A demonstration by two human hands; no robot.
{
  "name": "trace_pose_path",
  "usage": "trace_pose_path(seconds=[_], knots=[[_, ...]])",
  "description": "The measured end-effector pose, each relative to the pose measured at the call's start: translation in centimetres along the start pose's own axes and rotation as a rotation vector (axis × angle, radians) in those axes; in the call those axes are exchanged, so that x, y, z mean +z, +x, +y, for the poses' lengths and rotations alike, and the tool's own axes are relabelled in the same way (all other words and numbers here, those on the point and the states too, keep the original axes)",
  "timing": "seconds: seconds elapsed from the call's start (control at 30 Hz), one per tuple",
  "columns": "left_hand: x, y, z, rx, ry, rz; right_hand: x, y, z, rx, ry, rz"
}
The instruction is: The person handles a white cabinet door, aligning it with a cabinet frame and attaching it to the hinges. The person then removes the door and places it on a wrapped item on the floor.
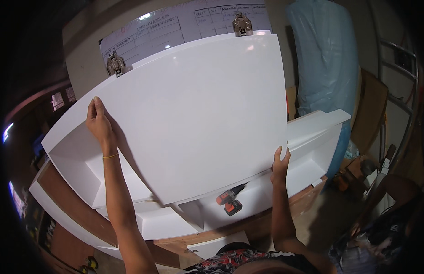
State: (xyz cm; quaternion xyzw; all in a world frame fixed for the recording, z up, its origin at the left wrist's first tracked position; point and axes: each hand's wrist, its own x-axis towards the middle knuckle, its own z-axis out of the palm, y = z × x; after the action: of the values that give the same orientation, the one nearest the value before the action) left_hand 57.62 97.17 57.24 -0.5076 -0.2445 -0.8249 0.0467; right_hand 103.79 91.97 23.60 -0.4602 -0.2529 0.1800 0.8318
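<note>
In the head view, the left hand [101, 123] was raised, its fingers drawn together by the left side of a large, flat, glossy white panel [216, 114]; we could not tell whether they pinched its edge. The right hand [280, 165] gripped the near right part of that panel, thumb and fingers either side of the edge. The panel lay between the two hands, over a white box-like cabinet with open compartments [168, 222].

With the left hold unclear, we judged that the panel could swing askew about the right hand if the left fingers slipped on the smooth face. Beyond the hands, two silvery metal cup hinges, one to the left [115, 65] and one to the right [242, 25], stuck out past the far edge; we thought a careless shove could catch them and mark or bend something.

Left of the right hand, an orange-and-black cordless drill [229, 201] rested just beside the panel's near edge. If that edge dropped or slid towards us, it could strike the drill and chip the white finish.
</note>
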Motion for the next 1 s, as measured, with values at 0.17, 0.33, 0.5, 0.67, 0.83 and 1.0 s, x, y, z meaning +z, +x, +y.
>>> trace_pose_path(seconds=[0.17, 0.33, 0.5, 0.67, 0.83, 1.0], knots=[[0.1, -0.4, -0.1, -0.002, -0.002, -0.01, -1.3, 0.6, -0.9, 0.241, 0.003, -0.192], [0.1, -0.4, 0.9, 0.007, -0.014, 0.001, -1.0, 0.1, -4.1, 0.346, -0.067, -0.283], [1.1, -0.9, 0.4, -0.005, -0.073, -0.007, -1.2, 0.7, -3.8, 0.342, -0.059, -0.259], [0.9, -0.9, 1.5, 0.036, -0.014, 0.028, -0.6, 0.2, -4.2, 0.346, -0.053, -0.256], [-0.8, -1.4, 3.9, 0.022, -0.086, 0.016, -1.3, -0.7, -3.5, 0.351, -0.011, -0.246], [-2.6, -2.2, 6.2, -0.018, -0.282, -0.029, -3.2, -2.3, -5.3, 0.337, 0.114, -0.2]])
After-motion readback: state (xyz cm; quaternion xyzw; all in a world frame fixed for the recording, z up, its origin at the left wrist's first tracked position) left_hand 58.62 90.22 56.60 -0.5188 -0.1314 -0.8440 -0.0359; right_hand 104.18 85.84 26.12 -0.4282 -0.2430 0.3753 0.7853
